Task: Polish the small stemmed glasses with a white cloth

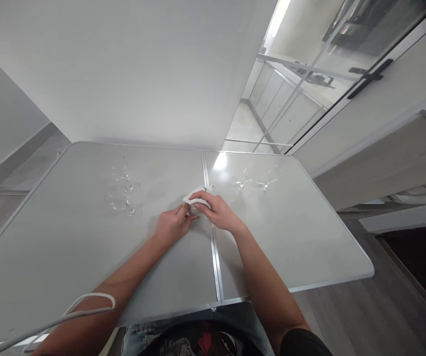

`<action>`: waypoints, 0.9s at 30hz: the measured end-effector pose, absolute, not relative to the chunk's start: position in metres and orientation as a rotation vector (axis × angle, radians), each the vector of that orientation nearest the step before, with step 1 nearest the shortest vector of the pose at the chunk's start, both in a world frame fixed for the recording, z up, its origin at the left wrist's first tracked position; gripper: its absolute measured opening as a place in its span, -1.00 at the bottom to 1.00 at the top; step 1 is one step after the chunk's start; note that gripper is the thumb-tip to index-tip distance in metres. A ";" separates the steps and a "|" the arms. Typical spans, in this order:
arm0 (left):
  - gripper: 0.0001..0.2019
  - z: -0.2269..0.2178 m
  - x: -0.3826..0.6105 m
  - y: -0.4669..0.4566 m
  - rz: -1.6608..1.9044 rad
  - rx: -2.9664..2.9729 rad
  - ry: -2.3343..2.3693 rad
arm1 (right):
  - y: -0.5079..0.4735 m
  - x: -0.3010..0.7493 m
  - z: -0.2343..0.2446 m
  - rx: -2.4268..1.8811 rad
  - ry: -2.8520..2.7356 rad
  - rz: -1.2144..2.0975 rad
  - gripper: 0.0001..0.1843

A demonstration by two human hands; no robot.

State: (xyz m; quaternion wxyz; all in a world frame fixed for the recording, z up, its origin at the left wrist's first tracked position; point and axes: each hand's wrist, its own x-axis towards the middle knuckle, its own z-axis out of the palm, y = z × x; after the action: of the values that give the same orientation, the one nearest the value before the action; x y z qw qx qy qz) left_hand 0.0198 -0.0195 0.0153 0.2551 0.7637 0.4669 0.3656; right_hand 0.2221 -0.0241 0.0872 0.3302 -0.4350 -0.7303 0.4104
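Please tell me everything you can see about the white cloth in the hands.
The white cloth is small, soft-looking and crumpled into a bunch. It sits at the middle of the grey table, by its metal seam. The right hand closes over it; the left hand touches its near edge with the fingertips.

The cloth (pixel 197 198) under your right hand (pixel 218 211) is plain white, with no print on it. Your table (pixel 68 237) is a pale, flat grey with a bright silver strip (pixel 213 247) down its middle. The glasses (pixel 123 198) on it are clear and colourless. The looped cable (pixel 86 302) is white. Your sleeve (pixel 304 343) is black, and the garment (pixel 205 342) below shows a red and black print. The wall (pixel 123 64) is white — the door handle (pixel 370 78) black, the floor (pixel 364 316) a grey-brown wood grain.
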 end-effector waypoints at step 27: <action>-0.53 0.031 0.025 -0.019 0.589 0.895 0.626 | -0.020 0.241 0.072 -1.044 -1.134 0.709 -0.51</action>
State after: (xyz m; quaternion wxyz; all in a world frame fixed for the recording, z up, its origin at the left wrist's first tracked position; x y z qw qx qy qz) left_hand 0.0250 -0.0191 0.0312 0.8137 0.4192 0.2935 0.2758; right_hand 0.2410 -0.0202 0.0718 0.6613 -0.4615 -0.5014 0.3136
